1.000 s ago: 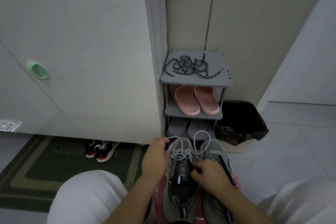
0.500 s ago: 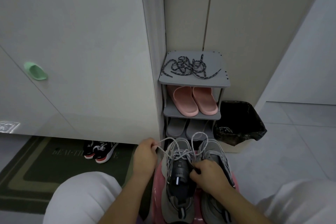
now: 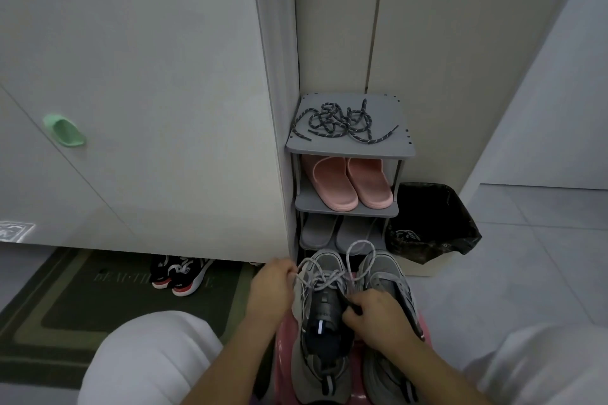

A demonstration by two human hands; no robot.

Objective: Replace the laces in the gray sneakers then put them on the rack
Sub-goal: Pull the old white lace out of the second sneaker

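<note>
Two gray sneakers stand side by side on a pink stool (image 3: 283,358) between my knees: the left sneaker (image 3: 320,339) and the right sneaker (image 3: 386,276). My left hand (image 3: 271,286) pinches one end of the pale gray lace (image 3: 324,278) out to the left of the left sneaker. My right hand (image 3: 375,317) grips the other side of that lace at the shoe's tongue. A loop of lace (image 3: 360,250) arches above the toes. Dark speckled laces (image 3: 339,123) lie tangled on the top shelf of the gray rack (image 3: 348,149).
Pink slippers (image 3: 348,184) fill the rack's middle shelf, gray slippers (image 3: 335,230) the lower one. A black-lined bin (image 3: 427,223) stands right of the rack. Black-and-red shoes (image 3: 181,274) sit on a green doormat (image 3: 65,299) under the white cabinet (image 3: 148,92).
My left hand has pulled the lace end out to the left, away from the left sneaker. My right hand stays on the tongue.
</note>
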